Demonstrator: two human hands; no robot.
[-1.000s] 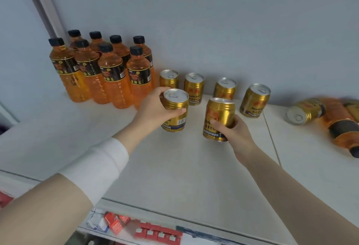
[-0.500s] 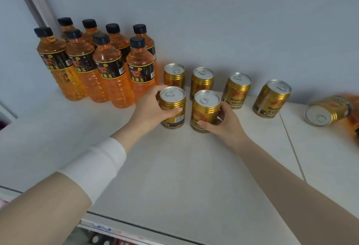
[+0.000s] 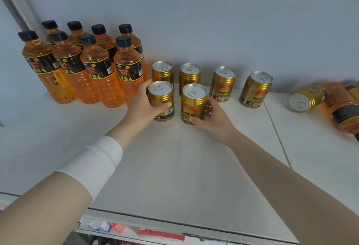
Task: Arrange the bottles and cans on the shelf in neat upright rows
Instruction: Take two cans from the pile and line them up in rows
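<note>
Several orange drink bottles (image 3: 101, 73) with black caps stand upright in two rows at the back left of the white shelf (image 3: 174, 167). Several gold cans (image 3: 223, 85) stand upright in a row along the back wall. In front of that row my left hand (image 3: 143, 106) grips one upright gold can (image 3: 162, 100). My right hand (image 3: 211, 118) grips a second upright gold can (image 3: 193, 103) beside it. Both cans rest on the shelf. At the far right a gold can (image 3: 307, 97) and an orange bottle (image 3: 343, 110) lie on their sides.
The grey back wall (image 3: 213, 21) rises right behind the cans. A seam (image 3: 275, 126) divides the shelf panels on the right. Below the shelf's front edge (image 3: 155, 219) a lower shelf holds small red and white boxes (image 3: 159, 233).
My right hand has brought its can from a tilted, raised position down to stand upright on the shelf next to the can in my left hand. Both cans now sit before the back row.
</note>
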